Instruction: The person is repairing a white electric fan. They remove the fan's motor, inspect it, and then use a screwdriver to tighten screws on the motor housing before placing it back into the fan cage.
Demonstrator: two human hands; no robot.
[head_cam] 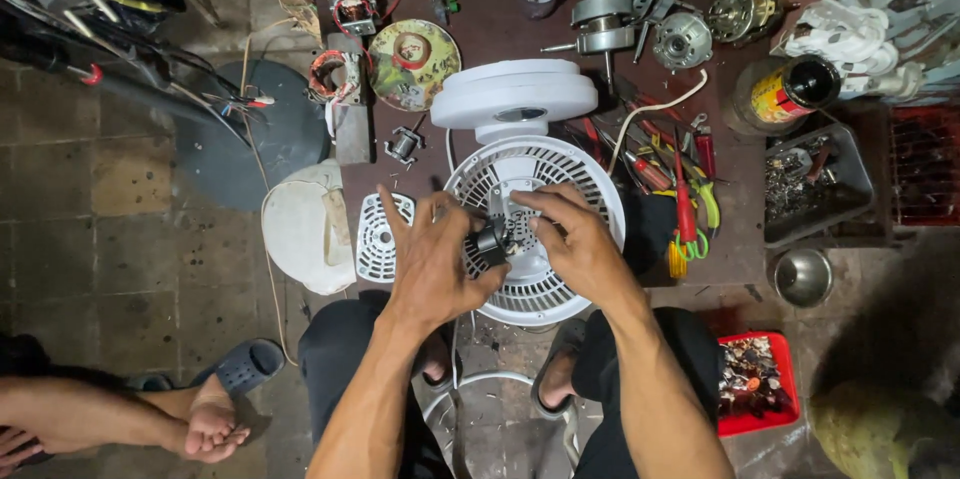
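A white table fan lies on a dark low table, its round base (pixel 512 97) at the far side and its white rear grille (pixel 590 201) facing up. My left hand (pixel 432 261) and my right hand (pixel 575 239) meet over the middle of the grille. Between their fingertips is a small dark cylindrical part (pixel 490 239) at the grille's hub; both hands pinch it. A small white vented cover (pixel 380 237) lies just left of my left hand.
Screwdrivers and pliers (pixel 680 189) lie right of the fan. Motor parts (pixel 640 14), a yellowish disc (pixel 412 61), a grey tray of screws (pixel 815 184), a metal bowl (pixel 803 277) and a red bin (pixel 755 384) surround it. Another person's leg and foot (pixel 205 424) rest at lower left.
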